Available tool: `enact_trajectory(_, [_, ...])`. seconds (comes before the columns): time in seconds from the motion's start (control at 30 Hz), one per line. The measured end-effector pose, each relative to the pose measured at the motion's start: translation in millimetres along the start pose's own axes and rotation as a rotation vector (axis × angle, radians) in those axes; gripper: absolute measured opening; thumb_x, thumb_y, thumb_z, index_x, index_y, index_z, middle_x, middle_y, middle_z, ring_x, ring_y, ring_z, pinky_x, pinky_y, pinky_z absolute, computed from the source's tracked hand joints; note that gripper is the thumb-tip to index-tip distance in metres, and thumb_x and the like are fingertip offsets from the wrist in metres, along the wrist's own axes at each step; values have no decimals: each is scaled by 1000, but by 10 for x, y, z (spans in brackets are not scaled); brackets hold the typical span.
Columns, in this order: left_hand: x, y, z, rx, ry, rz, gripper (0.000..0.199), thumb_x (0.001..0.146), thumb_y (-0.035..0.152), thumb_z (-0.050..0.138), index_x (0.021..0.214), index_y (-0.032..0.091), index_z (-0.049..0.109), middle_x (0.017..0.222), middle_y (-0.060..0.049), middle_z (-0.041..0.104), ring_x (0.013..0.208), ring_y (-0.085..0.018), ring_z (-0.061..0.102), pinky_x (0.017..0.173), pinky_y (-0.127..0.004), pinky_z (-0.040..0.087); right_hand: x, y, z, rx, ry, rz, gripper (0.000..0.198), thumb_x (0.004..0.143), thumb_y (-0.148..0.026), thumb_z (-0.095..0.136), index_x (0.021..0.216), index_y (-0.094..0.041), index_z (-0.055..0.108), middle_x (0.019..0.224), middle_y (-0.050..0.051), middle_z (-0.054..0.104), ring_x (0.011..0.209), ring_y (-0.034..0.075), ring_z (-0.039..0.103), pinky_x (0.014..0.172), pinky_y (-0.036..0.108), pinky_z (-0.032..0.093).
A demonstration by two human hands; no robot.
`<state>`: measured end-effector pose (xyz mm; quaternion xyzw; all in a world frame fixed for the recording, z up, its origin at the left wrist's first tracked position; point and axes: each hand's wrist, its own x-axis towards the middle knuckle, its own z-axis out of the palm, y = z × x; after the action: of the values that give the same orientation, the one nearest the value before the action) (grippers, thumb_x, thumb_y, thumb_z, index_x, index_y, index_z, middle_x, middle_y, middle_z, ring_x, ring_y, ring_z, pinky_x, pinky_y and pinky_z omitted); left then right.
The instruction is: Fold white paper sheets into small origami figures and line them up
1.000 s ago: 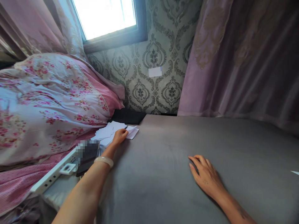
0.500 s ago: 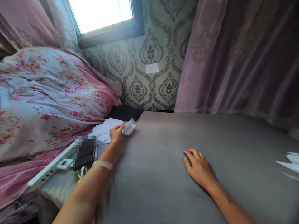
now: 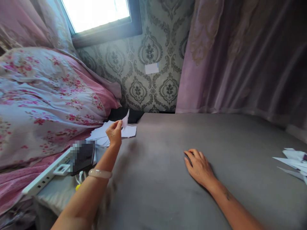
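Observation:
My left hand [image 3: 114, 131] is closed on a sheet of paper [image 3: 125, 120], pinched between thumb and fingers and raised above a spread pile of white paper sheets [image 3: 98, 133]. That sheet stands tilted up, seen nearly edge-on. Around my left wrist is a pale bangle. My right hand [image 3: 198, 166] rests palm down on the grey surface [image 3: 163, 179], fingers slightly curled and apart, holding nothing. Folded white papers [image 3: 294, 162] with pointed ends lie at the far right edge, apart from my right hand.
Left of my forearm are a white power strip [image 3: 45, 175], a plugged-in white adapter [image 3: 61, 169] and a dark phone-like device [image 3: 82, 158], partly pixelated. A black flat item [image 3: 134, 116] lies behind the papers. Floral bedding [image 3: 52, 92] is heaped left; a pink curtain [image 3: 192, 80] hangs behind.
My left hand has lifted the sheet up from the pile, and the sheet now stands more upright. My right hand stays on the surface; the view has shifted slightly.

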<state>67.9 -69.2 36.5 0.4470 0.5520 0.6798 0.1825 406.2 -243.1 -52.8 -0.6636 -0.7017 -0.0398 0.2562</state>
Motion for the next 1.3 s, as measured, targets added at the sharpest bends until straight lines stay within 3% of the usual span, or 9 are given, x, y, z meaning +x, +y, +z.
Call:
enact_trajectory(0.07, [-103, 173, 61, -88, -104, -62, 29, 75, 38, 57, 87, 13, 64, 83, -6, 70, 83, -19, 66, 72, -29, 53, 18, -13, -9, 98, 8, 8, 33, 89, -31, 42, 112, -22, 64, 108, 11, 62, 99, 25, 56, 88, 42, 44])
enact_trajectory(0.17, [-363, 396, 166, -399, -497, -470, 16, 76, 27, 58, 83, 13, 63, 83, -7, 70, 79, -17, 67, 72, -28, 54, 65, -81, -101, 402, 24, 76, 35, 90, -38, 42, 112, -21, 63, 109, 11, 63, 104, 24, 57, 93, 41, 43])
enact_trajectory(0.3, [-889, 483, 338, -378, -935, -719, 16, 79, 25, 60, 88, 13, 64, 85, -8, 71, 74, -16, 67, 69, -27, 54, 83, -223, -328, 948, -108, 343, 47, 89, -55, 42, 115, -20, 60, 110, 10, 64, 103, 21, 60, 92, 38, 45])
enact_trajectory(0.4, [-1303, 435, 478, -362, -1060, -814, 13, 78, 25, 65, 85, 14, 64, 83, -8, 70, 71, -15, 66, 66, -25, 53, 40, -301, -417, 1233, -226, 426, 53, 84, -63, 47, 102, -17, 64, 88, 6, 67, 82, 18, 63, 76, 32, 51])
enact_trajectory(0.57, [-1723, 365, 594, -387, -1121, -891, 25, 75, 36, 70, 86, 14, 64, 88, -9, 70, 74, -16, 66, 67, -25, 54, -38, -328, -341, 1173, -123, 578, 45, 69, -59, 67, 67, -15, 60, 57, 0, 57, 49, 11, 49, 48, 24, 41])
enact_trajectory(0.83, [-1770, 192, 607, -277, -1078, -776, 31, 67, 42, 73, 80, 14, 66, 74, -8, 69, 66, -18, 65, 60, -27, 50, -42, -356, -384, 1150, -250, 565, 47, 78, -59, 56, 58, -16, 56, 50, 0, 55, 46, 10, 48, 46, 23, 38])
enact_trajectory(0.97, [-1741, 131, 591, -272, -1102, -744, 35, 69, 46, 70, 81, 14, 66, 73, -9, 69, 68, -20, 64, 61, -29, 49, -40, -331, -412, 1180, -320, 567, 44, 78, -57, 59, 62, -15, 58, 53, 0, 60, 47, 10, 52, 49, 23, 41])
enact_trajectory(1.13, [-1719, 64, 581, -316, -983, -711, 38, 66, 48, 71, 82, 14, 64, 71, -5, 66, 61, -16, 59, 58, -26, 47, -28, -291, -449, 1220, -394, 600, 36, 71, -46, 72, 85, -14, 65, 66, 2, 68, 59, 10, 61, 58, 22, 46])
enact_trajectory(1.3, [-1701, 84, 568, -225, -905, -585, 38, 72, 50, 65, 87, 15, 64, 77, -5, 66, 66, -17, 60, 63, -28, 48, -22, -281, -468, 1184, -400, 644, 33, 72, -44, 71, 84, -14, 66, 68, 1, 68, 53, 6, 57, 56, 21, 46])
